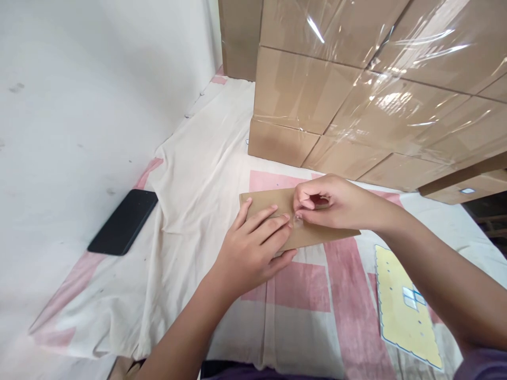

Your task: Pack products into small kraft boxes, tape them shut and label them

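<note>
A flat brown cardboard piece [277,203] lies on a white and pink cloth [198,184]. My left hand [251,248] rests flat on the cardboard's near left part, fingers stretched out and pressing it down. My right hand [336,203] is curled over the cardboard's middle, thumb and fingertips pinched on a small clear round sticker [298,220] at the cardboard's surface, just beside my left fingertips.
A black phone [123,221] lies at the left on the cloth's edge by the white wall. Stacked cardboard boxes wrapped in clear film [356,89] stand close behind. A yellow sheet with a scalloped border [400,306] lies at the right.
</note>
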`<state>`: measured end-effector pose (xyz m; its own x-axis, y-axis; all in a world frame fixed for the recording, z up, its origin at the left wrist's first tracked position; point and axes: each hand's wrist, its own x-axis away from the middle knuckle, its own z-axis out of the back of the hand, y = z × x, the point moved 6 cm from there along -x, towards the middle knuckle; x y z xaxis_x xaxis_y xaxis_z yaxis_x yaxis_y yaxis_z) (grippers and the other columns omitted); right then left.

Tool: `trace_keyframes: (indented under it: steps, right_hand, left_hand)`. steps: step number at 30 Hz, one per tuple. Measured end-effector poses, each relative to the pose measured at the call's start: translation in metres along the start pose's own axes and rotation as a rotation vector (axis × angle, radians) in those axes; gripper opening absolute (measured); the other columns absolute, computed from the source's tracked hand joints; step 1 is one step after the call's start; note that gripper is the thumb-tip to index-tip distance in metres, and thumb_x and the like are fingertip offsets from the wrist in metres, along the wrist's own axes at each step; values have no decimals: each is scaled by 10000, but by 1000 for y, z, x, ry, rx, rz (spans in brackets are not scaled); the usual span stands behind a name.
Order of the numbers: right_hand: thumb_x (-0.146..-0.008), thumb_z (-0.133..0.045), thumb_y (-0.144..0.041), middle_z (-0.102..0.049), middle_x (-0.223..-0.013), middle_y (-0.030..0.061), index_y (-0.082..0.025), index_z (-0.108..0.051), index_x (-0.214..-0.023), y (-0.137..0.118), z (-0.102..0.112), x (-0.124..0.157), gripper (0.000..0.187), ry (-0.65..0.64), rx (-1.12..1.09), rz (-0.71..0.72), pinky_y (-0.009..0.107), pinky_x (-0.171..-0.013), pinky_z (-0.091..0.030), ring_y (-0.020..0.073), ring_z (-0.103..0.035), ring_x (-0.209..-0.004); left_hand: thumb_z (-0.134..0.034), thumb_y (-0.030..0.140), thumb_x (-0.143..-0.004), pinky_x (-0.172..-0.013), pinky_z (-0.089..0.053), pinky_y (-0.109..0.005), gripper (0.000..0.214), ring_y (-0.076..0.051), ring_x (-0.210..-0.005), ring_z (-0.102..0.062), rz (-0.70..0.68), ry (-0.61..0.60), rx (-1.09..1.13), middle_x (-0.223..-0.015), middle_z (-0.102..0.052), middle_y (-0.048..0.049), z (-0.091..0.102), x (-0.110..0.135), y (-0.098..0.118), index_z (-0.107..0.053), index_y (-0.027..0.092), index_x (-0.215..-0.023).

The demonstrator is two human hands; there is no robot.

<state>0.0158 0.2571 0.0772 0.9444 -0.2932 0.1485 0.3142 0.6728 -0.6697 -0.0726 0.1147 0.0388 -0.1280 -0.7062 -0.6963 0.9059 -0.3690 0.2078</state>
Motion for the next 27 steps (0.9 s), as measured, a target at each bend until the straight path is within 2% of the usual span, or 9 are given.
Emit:
trace_keyframes:
  steps: [2, 8, 13, 17, 22, 27]
  right_hand:
    - [-890, -585, -178, -464, -699, -46, -218, -329, -726, 2, -2, 0, 306, 10, 1, 9, 265, -577, -285, 113, -400, -658]
    - [-828, -604, -123, -446, -665, -51, -218, -293, -701, 0, -1, -1, 349, 61, -60, 95, 247, -552, -268, 95, -368, -620]
    - [-819, -597, -124, -399, -641, -60, -218, -309, -703, -3, -3, -4, 325, 45, 5, 106, 247, -542, -242, 93, -332, -603]
    - [-841, -584, -149, -423, -638, -59, -216, -331, -703, -5, -4, -5, 297, 18, 45, 95, 255, -541, -234, 97, -337, -596]
    - [-843, -570, -143, -440, -647, -56, -215, -334, -703, -8, -3, -7, 283, -23, 55, 119, 260, -550, -240, 99, -344, -590]
    - [-854, -578, -146, -403, -631, -60, -217, -328, -705, -11, 3, -5, 300, -4, 73, 140, 268, -552, -231, 98, -326, -577]
  left_hand:
    - [-660, 292, -910, -1223, -368, -555, 247, -257, -1186, -677, 10, -6, 7, -1143, -769, -38, 0, -1, 0, -667, 177, -1128]
    - [-713, 309, -866, -1228, -340, -574, 204, -265, -1188, -671, 58, 17, 65, -1028, -764, -71, -2, 0, -3, -625, 154, -966]
    - [-719, 306, -858, -1215, -353, -567, 256, -268, -1177, -670, 48, 17, 53, -1045, -759, -66, -2, -1, -2, -648, 153, -1049]
    - [-710, 320, -862, -1194, -367, -577, 320, -271, -1170, -661, 36, -22, 11, -1051, -752, -44, -3, -1, -2, -682, 203, -1158]
    - [-712, 326, -862, -1209, -351, -568, 301, -266, -1175, -649, 41, -39, 6, -1047, -745, -43, -4, -1, -3, -702, 215, -1142]
    - [-730, 288, -846, -1187, -368, -615, 239, -279, -1200, -651, 34, -22, 25, -1067, -742, -46, -4, 2, -3, -675, 240, -1073]
